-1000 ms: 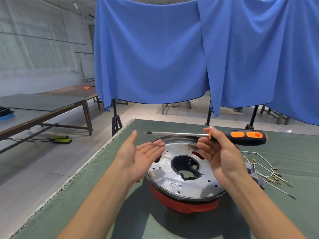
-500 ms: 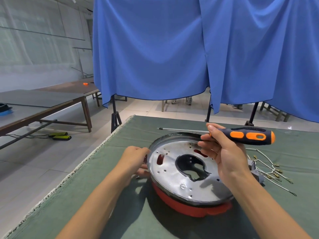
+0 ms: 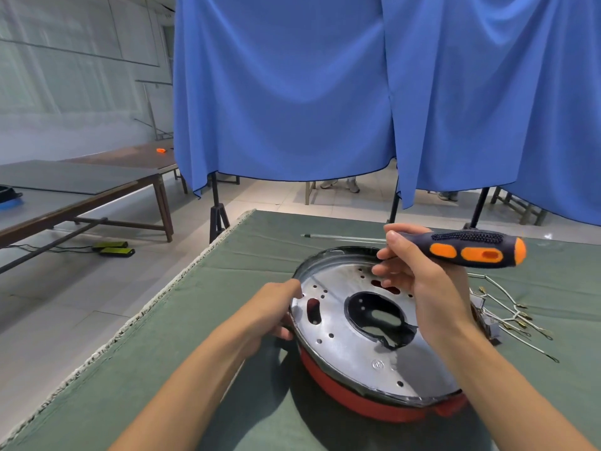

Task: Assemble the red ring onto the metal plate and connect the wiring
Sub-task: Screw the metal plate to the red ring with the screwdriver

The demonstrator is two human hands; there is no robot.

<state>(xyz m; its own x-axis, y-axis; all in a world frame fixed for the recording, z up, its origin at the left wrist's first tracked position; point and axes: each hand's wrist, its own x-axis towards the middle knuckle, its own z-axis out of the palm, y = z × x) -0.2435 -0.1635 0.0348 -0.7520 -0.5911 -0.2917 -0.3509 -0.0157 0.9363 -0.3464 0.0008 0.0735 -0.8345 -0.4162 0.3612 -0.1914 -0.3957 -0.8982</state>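
Head view: the left hand (image 3: 273, 307) grips the metal plate (image 3: 364, 333) at its left rim, fingers curled — likely steadying it. The plate sits on the red ring (image 3: 367, 402) on the tabletop (image 3: 227, 369). The right hand (image 3: 419, 284) clamps one screwdriver (image 3: 468, 249), ready. The wires (image 3: 514, 317) lie right — uncountable.

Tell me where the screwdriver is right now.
In the head view, the screwdriver is held off the table in the right hand, lying roughly level above the far right edge of the metal plate, handle pointing right and shaft pointing left.
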